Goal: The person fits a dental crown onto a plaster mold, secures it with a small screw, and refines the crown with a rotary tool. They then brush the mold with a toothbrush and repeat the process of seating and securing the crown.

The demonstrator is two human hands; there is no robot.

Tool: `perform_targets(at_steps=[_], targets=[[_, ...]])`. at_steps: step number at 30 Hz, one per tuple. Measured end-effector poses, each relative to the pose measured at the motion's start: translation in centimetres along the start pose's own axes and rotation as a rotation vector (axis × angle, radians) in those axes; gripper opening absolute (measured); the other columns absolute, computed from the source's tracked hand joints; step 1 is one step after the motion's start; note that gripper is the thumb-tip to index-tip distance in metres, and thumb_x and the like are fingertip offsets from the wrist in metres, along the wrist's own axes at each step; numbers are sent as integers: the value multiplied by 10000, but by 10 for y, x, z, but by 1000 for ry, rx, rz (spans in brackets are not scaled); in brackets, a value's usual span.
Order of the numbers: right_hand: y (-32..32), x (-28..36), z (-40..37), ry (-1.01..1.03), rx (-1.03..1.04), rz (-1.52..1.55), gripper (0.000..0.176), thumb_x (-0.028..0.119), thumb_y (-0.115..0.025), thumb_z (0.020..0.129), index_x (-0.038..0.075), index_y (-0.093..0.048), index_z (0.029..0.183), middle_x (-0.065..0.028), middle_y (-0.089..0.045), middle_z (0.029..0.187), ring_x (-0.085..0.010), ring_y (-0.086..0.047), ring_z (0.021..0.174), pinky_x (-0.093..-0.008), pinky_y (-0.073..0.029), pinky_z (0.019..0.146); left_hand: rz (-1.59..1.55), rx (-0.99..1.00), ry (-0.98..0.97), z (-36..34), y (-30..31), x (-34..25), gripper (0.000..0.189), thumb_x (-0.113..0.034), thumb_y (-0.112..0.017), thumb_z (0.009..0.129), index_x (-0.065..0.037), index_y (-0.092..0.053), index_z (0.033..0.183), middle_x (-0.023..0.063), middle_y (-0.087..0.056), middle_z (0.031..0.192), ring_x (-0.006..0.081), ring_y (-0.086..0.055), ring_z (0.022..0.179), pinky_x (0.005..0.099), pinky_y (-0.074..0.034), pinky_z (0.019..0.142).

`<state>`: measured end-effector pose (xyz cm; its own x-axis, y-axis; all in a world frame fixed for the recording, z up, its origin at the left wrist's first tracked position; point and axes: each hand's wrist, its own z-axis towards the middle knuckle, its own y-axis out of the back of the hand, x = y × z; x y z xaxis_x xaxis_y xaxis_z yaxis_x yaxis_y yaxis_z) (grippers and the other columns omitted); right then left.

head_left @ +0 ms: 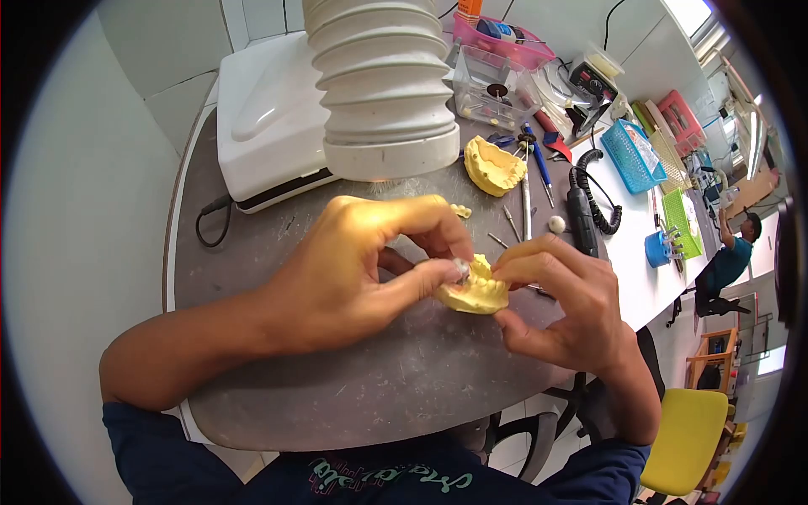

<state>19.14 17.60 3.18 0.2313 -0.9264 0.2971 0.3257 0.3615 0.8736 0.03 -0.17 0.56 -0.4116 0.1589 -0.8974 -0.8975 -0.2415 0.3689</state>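
Note:
A yellow plaster dental cast (pixel 473 296) with a row of teeth is held just above the grey bench top. My right hand (pixel 568 303) grips it from the right, fingers on the teeth and thumb low at its edge. At the cast's left side, my left hand (pixel 362 261) is closed, thumb and fingers pinching a small whitish tooth-like piece (pixel 460 268) against the teeth. The fingertips partly hide that piece. Beyond my hands, another plaster cast (pixel 495 168) lies on the bench, and a small tooth-shaped piece (pixel 460 210) rests nearer to my left fingers.
A ribbed suction hose (pixel 383 84) hangs over the bench beside a white machine (pixel 269 109). Further right lie a blue-handled tool (pixel 540 164), a black handpiece (pixel 581 210) with coiled cord, and a blue basket (pixel 633 156). A person (pixel 728 261) is in the background.

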Motion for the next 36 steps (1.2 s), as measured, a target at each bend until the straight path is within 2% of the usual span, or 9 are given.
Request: perform_targets(at_steps=[3,9,13,17,19,20,25,27,36], targets=[[2,-7,5,-104,-30,90,284,101,-807,790,-1,-710,1036,-109,-707,942,-212,-736,808,-304,-601,698,-213,-108,21,4,-1,4,169,-97,-719,984,23,-653,1082,109,-732,1046,161,-731,954,291,-643,799],[-3,-13,25,-642,-45,674,266,131,-699,986,-89,-735,1131,-112,-768,926,-111,-729,771,-245,-610,704,-745,-141,404,5,11,12,207,-175,-651,1044,3,-618,1144,97,-688,1114,149,-715,1037,261,-662,811],[0,-16,30,-677,-18,708,287,139,-715,971,-89,-725,1145,-99,-769,932,-102,-720,786,-242,-605,699,-758,-180,405,6,11,15,205,-180,-650,1043,2,-622,1135,100,-682,1138,135,-715,1041,252,-664,826],[7,-6,16,-339,-41,388,242,126,-780,887,-21,-735,1073,-72,-755,984,-148,-733,809,-272,-604,676,-580,-148,341,6,10,-1,182,-142,-657,1035,10,-624,1131,96,-730,1086,135,-718,1035,266,-623,886],[9,5,7,-48,32,-23,329,113,-888,735,23,-723,1005,-95,-727,1002,-226,-734,859,-306,-587,706,-367,-51,124,4,7,3,169,-120,-668,1026,13,-626,1123,91,-749,1063,142,-717,1048,281,-600,919],[3,10,1,-28,43,-91,344,97,-909,681,71,-721,967,-91,-717,988,-251,-727,835,-319,-575,676,-433,32,223,2,10,-8,157,-102,-675,1017,9,-626,1117,82,-741,1075,136,-716,1048,280,-590,934],[-8,25,-3,118,81,-313,234,119,-821,759,97,-709,964,-14,-652,934,-146,-683,774,-284,-550,601,-280,22,135,2,6,4,181,-95,-688,1005,-5,-624,1149,55,-704,1087,135,-687,1058,323,-556,985],[-1,29,5,69,20,-191,180,104,-780,798,92,-709,963,-18,-648,907,-157,-672,784,-293,-544,587,-255,-200,76,5,6,6,183,-105,-693,1005,-9,-630,1147,35,-685,1063,122,-659,1044,328,-542,989],[-23,-5,65,57,245,-163,112,154,-705,902,53,-713,949,-89,-706,920,-304,-696,820,-437,-549,718,-254,-250,114,7,7,19,175,-104,-708,992,-24,-643,1133,-2,-667,1028,81,-620,940,285,-524,850]])
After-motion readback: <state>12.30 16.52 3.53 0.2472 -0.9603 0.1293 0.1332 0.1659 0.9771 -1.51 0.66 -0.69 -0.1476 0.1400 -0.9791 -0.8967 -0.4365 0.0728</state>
